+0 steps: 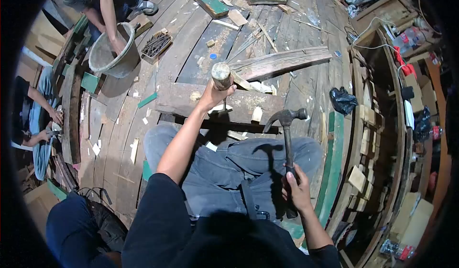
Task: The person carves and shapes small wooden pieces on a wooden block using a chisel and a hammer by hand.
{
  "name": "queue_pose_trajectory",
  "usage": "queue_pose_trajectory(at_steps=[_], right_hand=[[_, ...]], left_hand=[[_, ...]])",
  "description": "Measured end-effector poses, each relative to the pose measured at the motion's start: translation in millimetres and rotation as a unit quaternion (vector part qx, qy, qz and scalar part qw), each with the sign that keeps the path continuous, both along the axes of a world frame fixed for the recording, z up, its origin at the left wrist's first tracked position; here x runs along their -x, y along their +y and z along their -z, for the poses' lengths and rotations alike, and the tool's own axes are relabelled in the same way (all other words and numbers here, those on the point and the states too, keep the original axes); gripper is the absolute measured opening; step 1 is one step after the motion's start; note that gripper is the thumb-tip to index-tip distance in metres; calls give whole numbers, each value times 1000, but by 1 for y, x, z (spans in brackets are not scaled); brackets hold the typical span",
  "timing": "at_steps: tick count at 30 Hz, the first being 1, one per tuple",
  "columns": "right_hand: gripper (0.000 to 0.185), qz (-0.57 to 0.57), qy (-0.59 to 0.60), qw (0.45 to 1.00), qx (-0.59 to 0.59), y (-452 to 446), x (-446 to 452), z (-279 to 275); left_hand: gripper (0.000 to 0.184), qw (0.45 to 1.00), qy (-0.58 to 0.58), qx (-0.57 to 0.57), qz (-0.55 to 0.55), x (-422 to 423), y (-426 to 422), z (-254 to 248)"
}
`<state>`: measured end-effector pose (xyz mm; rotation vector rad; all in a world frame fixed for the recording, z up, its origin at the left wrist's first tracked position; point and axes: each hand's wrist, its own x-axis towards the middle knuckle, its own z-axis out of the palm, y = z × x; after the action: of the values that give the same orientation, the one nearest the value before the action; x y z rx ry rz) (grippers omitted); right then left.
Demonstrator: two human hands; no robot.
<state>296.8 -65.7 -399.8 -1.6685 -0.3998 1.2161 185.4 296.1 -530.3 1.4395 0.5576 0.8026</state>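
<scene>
My left hand [213, 95] is wrapped round the wooden handle of a chisel [221, 74], held upright with its worn round butt facing up. The thin metal shank points down at a thick wooden beam [177, 97] lying across in front of my crossed legs; whether the tip touches the wood I cannot tell. In my right hand [297, 190] is a claw hammer [288, 139], gripped low on its dark handle, head up above my right knee. Pale wood chips [257, 115] lie on and beside the beam.
A weathered plank [282, 64] lies beyond the beam. At upper left, a person reaches into a bucket [103, 62] beside a box of nails [156, 45]. Another person's hands [53, 124] work at far left. A black plastic bag [343, 100] and a green board [332, 162] are at right.
</scene>
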Motion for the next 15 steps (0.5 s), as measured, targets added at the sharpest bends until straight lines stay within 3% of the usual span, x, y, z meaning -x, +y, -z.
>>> queue_pose_trajectory(at_steps=[3,5,7,10,11,13,14,15], right_hand=[[28,19,25,999,16,1,6,12],[20,4,-44,998,42,10,17,7],[21,16,-38,999,18,9,21,8],[26,47,-37,996,-64,18,9,-14],[26,42,-15,987,-156,25,5,-24],[37,-78,-293,923,-238,23,-23,-6],[43,-24,-311,934,-174,27,-20,-14],[45,54,-315,928,-192,45,-10,-18]], left_hand=[[22,999,-25,27,29,0,8,11],[21,999,-24,23,18,-2,5,11],[22,1000,2,6,4,-2,7,11],[26,1000,-16,16,18,-2,4,14],[27,999,-17,16,30,-2,5,7],[30,1000,-1,4,28,-2,6,10],[30,999,-5,11,31,-1,5,13],[30,999,-11,18,33,-2,6,15]])
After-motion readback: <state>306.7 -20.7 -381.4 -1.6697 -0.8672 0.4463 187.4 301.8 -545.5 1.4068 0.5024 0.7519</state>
